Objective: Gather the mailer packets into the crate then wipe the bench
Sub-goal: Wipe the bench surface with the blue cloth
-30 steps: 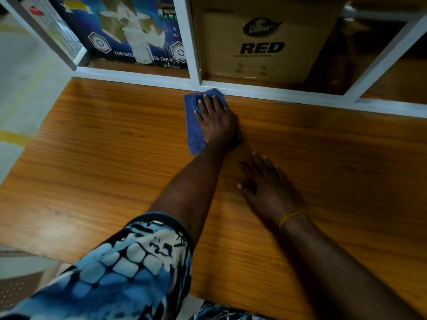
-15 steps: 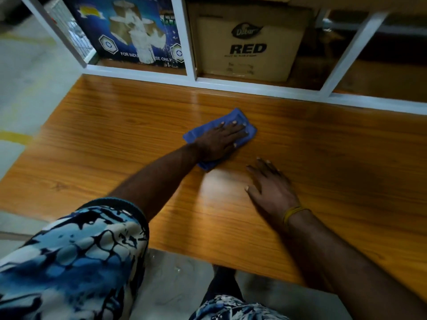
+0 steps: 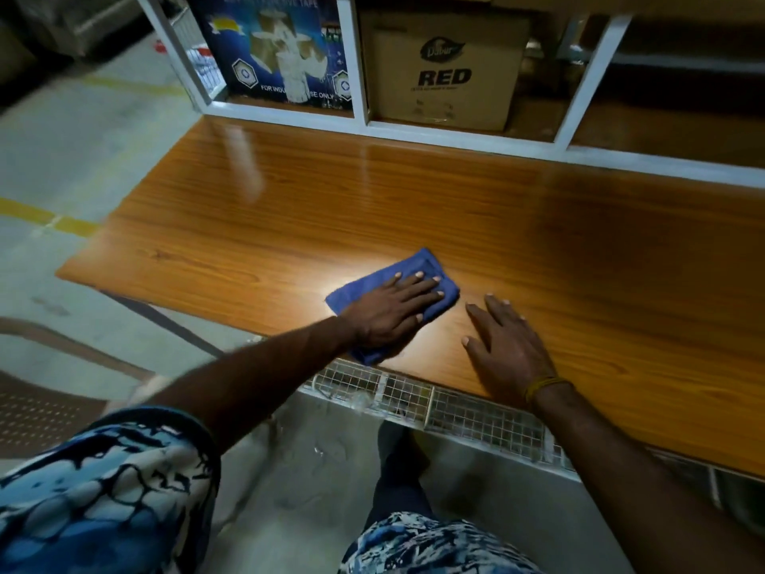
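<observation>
From the head view, the left hand lies flat on a blue cloth, fingers straight and spread, pressing it onto the bench close to the near edge. The right hand rests just beside it on bare wood, palm down, fingers straight and apart, holding nothing; a yellow band circles its wrist. The two hands are near each other but not touching. No mailer packets show on the bench or anywhere else in the frame, and no crate can be picked out for certain, so the gathering looks finished and the wiping is the step in hand. A wire mesh panel runs below the bench's front edge, and behind the bench a white-framed shelf holds a brown box marked RED and a blue box. The main risk lies at the front edge: the cloth's near corner already sits at or slightly over it, so a further pull toward the body could drag the cloth off onto the floor. The far and right parts of the bench are dim, so patches there could easily be missed. The flat palm, with no fingers curled round the cloth, may also let it bunch or slip on the glossy surface.
</observation>
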Available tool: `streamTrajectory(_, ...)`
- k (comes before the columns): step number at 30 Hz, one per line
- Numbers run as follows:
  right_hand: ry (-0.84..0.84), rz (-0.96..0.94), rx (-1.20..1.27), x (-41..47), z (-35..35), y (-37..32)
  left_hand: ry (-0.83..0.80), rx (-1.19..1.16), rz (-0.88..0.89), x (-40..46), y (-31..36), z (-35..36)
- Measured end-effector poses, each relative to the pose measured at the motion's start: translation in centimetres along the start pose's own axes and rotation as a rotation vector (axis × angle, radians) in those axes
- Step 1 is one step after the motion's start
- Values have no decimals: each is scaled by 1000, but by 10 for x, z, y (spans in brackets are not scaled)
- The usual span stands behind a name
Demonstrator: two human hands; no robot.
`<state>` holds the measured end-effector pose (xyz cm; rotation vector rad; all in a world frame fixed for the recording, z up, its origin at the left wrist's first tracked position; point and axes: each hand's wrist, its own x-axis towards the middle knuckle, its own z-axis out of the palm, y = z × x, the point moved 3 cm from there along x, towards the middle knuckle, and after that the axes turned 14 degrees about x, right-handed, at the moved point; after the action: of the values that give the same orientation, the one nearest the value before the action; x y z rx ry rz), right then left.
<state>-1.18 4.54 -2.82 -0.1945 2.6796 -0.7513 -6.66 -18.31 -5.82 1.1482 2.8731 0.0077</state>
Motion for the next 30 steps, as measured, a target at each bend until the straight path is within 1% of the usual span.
streamTrajectory(4,8,8,-9,-18,1,8,22,1,-264,-11,43,5)
streamTrajectory(9,38,8,-8,-25,2,15,47,-35,-718,2,94,6)
streamTrajectory(11,49,15,0,-22,2,16,66,-51,-847,13,105,4)
streamTrajectory(15,79,13,9,-14,2,17,103,-105,-1067,39,104,3)
streamTrajectory(18,84,13,25,-3,-3,20,139,-125,-1171,64,89,2)
streamTrajectory(23,79,20,24,20,-18,25,148,-146,-1267,114,39,0)
streamTrajectory(25,76,26,11,34,-23,28,162,-151,-1285,133,20,0)
streamTrajectory(30,73,65,0,74,-37,35,186,-115,-1257,185,-23,2)
